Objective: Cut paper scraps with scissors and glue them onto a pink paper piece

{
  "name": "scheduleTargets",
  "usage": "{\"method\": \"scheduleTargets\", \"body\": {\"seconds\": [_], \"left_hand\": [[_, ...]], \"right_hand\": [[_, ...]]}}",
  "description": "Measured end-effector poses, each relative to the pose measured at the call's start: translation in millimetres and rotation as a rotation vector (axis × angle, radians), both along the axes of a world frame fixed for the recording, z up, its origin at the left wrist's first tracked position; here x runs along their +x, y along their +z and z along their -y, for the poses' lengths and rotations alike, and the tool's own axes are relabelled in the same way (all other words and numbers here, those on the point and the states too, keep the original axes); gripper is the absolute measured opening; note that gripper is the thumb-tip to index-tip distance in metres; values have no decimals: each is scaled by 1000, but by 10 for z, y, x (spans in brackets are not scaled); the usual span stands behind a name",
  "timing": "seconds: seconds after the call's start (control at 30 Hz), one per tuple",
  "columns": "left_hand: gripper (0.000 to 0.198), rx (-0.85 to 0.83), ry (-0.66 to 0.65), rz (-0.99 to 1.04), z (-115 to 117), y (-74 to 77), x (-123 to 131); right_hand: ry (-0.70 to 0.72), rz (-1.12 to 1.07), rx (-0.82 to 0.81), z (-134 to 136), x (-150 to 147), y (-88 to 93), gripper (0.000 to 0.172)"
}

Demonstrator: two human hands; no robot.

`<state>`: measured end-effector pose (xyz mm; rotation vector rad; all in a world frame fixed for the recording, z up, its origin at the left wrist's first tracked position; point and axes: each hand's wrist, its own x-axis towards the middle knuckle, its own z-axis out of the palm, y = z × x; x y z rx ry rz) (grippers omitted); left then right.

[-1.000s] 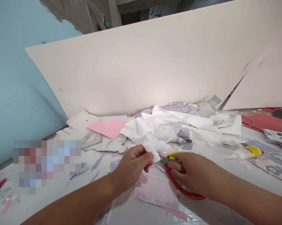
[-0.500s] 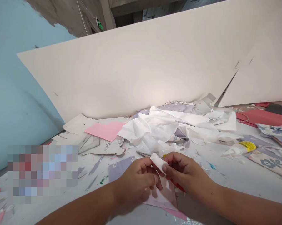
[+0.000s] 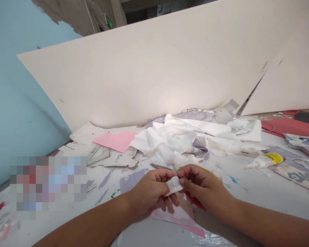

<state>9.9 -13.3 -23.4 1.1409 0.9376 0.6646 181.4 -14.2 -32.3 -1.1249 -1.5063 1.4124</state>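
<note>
- The left hand and right hand meet low and centre in the frame, just above the surface.
- A small white scrap sits between them; whether it is cloth or paper is hard to tell.
- The left fingers and right fingers are closed around the scrap, pinching it from either side.
- Scissors lie just above the hands, their metal blades pointing left and their red handle partly under the right hand.
- A pale pink sheet lies beneath both hands.
- A lilac floral fabric piece lies just beyond the left hand.
- Crumpled white fabric is heaped at centre, against a tilted white board.
- A pink sheet and a clear set square lie left of the heap.
- A glue bottle with a yellow label lies at right, near a floral fabric strip.
- A red sheet lies at the upper right of the surface.
</note>
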Motion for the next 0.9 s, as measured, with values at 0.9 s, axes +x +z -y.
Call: {"method": "scheduleTargets", "body": {"seconds": [0.9], "left_hand": [[38,238,212,0,77,6,-18]], "right_hand": [[33,-5,-160,-48,-11,35,24]]}}
